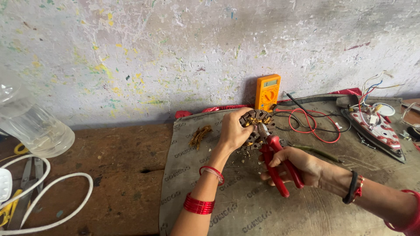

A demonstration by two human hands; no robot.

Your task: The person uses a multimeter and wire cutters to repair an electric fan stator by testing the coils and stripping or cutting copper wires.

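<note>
The left hand point(234, 131) holds a small motor stator point(258, 129) up off the counter point(127, 175), its grip wrapped around the left side of the ring of dark steel laminations with the fingers curled over the top edge. Copper winding shows as bright gold strands between the stator's poles. The right hand point(297, 168) has its grip pressed together around the red handles of a pair of pliers point(275, 161), whose metal nose reaches into the middle of the stator, among the copper; whether the nose is biting a strand or only resting there is too small to tell

The stator looks like a dense, stiff piece, heavy for its size, with hard toothed edges that give the fingers a sure hold and little chance of slipping. The outer rim of laminations seems the sensible place to take it, as the left hand does. The winding is the tender part: thin wire that bends, kinks and snaps easily, and cut ends could prick. A loose tuft of pulled copper wire point(200, 135) lies on the grey woven sack point(227, 205) that covers this part of the counter, just left of the left hand, with small crumbs under the stator

As for containers, a clear plastic jar point(33, 124) lies tilted at the far left; it appears to hold nothing. Nearby are a white cable point(52, 192), an orange multimeter point(267, 91) leaning on the wall with red and black leads point(313, 124), and an opened clothes iron point(376, 126) at right
</note>
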